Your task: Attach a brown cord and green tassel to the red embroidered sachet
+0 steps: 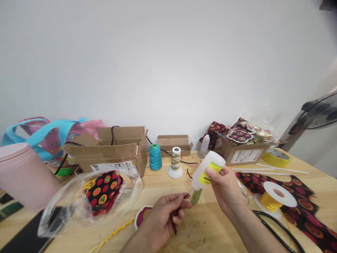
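My right hand [223,184] grips a clear squeeze bottle [198,177] with a yellow label, tipped so its nozzle points down and left. Between thumb and fingers, my left hand [168,214] pinches a dark red cord [174,225], whose tail hangs below the palm. The nozzle is at the cord's upper end by my left fingertips; whether they touch I cannot tell. An olive-green tassel [196,197] shows just past those fingertips, under the bottle. Partly hidden behind my left wrist lies a dark red patch [142,216] with a white edge, beside a braided yellow cord [116,232].
Behind stand a teal thread cone [155,158], a camouflage-coloured spool [176,162] and an opened cardboard box [105,154]. Left is a plastic bag [65,211] around patterned fabric, near a pink tumbler [26,175]. Right are a yellow-cord spool [283,195], patterned cloth [302,207] and a filled box [243,156].
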